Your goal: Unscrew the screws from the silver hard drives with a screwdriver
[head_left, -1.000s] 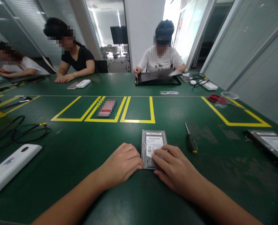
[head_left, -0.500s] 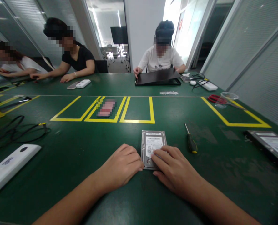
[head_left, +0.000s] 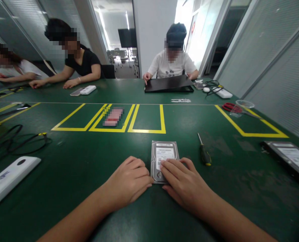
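Hard drive [head_left: 164,151] is touched by both hands [head_left: 131,181], fingers [head_left: 173,170] loosely curled

Left of the hard drive [head_left: 164,152], a white device [head_left: 15,179] bears a dark number [head_left: 3,175] that looks like 16; the drive's label print is too small to read.

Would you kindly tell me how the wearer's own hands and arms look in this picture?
The left hand and right hand are gloveless, with no rings visible on the fingers. Both forearms are bare as far as they show: no sleeve, watch, bracelet or cable appears on them.
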Demonstrator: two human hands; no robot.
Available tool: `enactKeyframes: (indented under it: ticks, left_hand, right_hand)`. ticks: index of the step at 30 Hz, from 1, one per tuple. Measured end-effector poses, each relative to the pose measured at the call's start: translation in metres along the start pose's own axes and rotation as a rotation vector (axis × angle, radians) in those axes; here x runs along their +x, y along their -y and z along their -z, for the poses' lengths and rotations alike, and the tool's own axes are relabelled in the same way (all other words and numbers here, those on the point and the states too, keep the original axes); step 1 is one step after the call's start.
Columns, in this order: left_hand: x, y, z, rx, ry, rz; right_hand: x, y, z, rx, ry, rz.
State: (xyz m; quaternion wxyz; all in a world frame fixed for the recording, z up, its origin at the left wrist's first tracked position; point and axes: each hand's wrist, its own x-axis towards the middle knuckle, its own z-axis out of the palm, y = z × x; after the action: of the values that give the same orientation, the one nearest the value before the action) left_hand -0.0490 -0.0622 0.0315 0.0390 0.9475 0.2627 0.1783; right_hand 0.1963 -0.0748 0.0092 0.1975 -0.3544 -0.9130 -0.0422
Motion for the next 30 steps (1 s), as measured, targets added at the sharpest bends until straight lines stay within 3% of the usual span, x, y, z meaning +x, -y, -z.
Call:
enactKeyframes:
  ticks: [9, 25, 30]
  left_hand:
    - [-0.001, 0.001, -0.007, -0.196, 0.074, 0.16]
    - [-0.004, 0.003, -0.018, -0.246, 0.038, 0.165]
    - [0.002, 0.002, -0.015, -0.17, 0.081, 0.187]
  right_hand:
    - [0.0, 0.0, 0.004, 0.009, 0.024, -0.018]
    - [0.0, 0.0, 0.005, 0.044, 0.079, -0.065]
    - [0.001, -0.001, 0.004, 0.032, 0.093, -0.091]
